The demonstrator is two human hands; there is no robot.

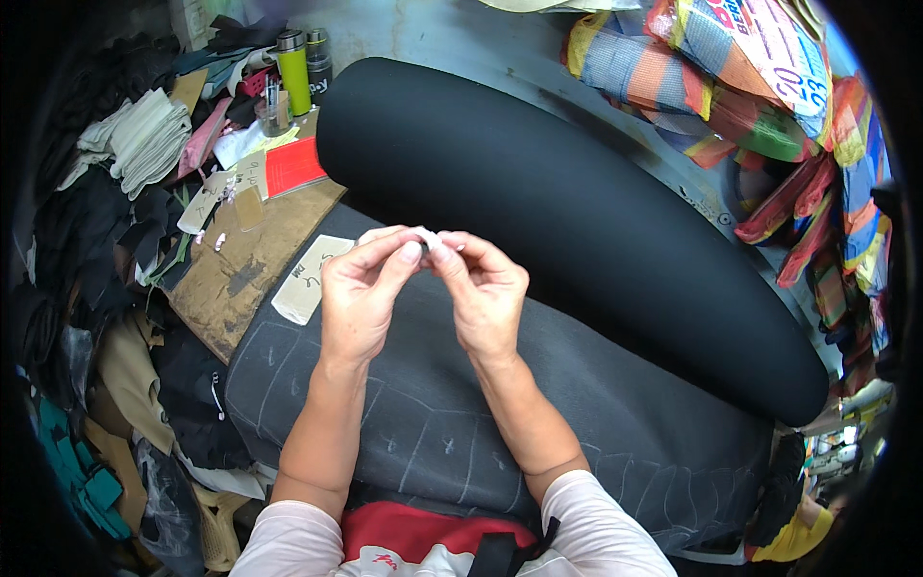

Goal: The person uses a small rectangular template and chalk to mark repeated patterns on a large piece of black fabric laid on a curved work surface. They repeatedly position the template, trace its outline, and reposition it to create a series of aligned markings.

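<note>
Both my hands are raised and meet at the fingertips above a dark grey cloth marked with white chalk lines. Between them they pinch a small white piece with a dark spot at its lower side; it is too small and covered to name for sure. My left hand grips it with thumb and forefinger. From the other side my right hand holds it the same way, fingers curled. Left of my left hand, a pale card pattern with handwriting lies on the cloth's edge.
A thick black fabric roll lies across the far side of the cloth. At left, a wooden board carries cards and a red sheet, with a green flask behind. Fabric scraps pile up left; colourful woven sacks hang right.
</note>
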